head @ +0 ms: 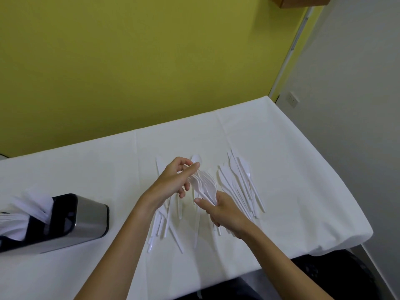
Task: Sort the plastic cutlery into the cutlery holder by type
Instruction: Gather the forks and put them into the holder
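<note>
The bundle of white plastic forks is held above the surface, tines fanned up and away from the person. The right hand grips the bundle by its handles, fingers curled round them. The left hand is at the head end of the bundle, its fingers curled and touching the left side of the fork heads, thumb above them. Whether this hand pinches a single piece or only steadies the bundle cannot be told.

Just beyond the left fingers a white spoon lies on the surface, bowl away from the person. To the right of the right fingers lies a spread of white plastic knives, roughly parallel and overlapping. Below and partly under the left hand lies a second loose group of mixed cutlery; the types within it are not all distinguishable.

Well to the left of both hands stands the cutlery holder, brushed metal with a dark inner rim. White cutlery is in its far-left section, blurred at the frame edge; type not determinable. The nearer section shows dark.

The surface is covered by a white cloth with fold lines. Behind it is a yellow-green wall. On the white wall to the right is a socket.
</note>
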`<control>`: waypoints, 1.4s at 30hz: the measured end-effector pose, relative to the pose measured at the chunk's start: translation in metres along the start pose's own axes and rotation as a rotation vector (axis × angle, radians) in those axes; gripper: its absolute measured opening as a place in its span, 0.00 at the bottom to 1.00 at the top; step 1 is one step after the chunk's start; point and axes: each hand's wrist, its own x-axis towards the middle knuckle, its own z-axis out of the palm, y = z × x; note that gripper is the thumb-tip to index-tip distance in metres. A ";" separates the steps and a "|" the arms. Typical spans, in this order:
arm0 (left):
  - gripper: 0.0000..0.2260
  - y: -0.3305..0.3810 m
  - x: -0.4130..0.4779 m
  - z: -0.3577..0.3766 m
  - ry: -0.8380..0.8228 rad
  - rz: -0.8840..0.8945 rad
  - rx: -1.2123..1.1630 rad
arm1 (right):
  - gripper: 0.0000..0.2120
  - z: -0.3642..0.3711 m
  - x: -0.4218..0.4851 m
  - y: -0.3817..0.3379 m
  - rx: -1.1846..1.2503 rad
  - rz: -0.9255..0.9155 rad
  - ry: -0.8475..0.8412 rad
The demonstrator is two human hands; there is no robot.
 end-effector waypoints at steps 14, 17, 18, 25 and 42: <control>0.14 -0.015 0.017 -0.001 0.018 0.353 0.374 | 0.12 -0.009 -0.001 -0.014 -0.121 -0.065 -0.127; 0.11 -0.012 0.017 -0.002 0.004 0.383 0.355 | 0.08 -0.007 -0.003 -0.016 -0.015 -0.067 -0.134; 0.09 -0.011 0.017 -0.002 0.010 0.386 0.357 | 0.09 -0.007 -0.002 -0.015 0.031 -0.064 -0.127; 0.07 -0.003 0.015 0.003 -0.072 0.446 0.478 | 0.14 -0.003 0.000 -0.015 -0.066 -0.069 -0.144; 0.11 -0.001 0.012 -0.014 -0.005 0.401 0.204 | 0.16 -0.022 0.007 -0.027 0.151 0.009 -0.422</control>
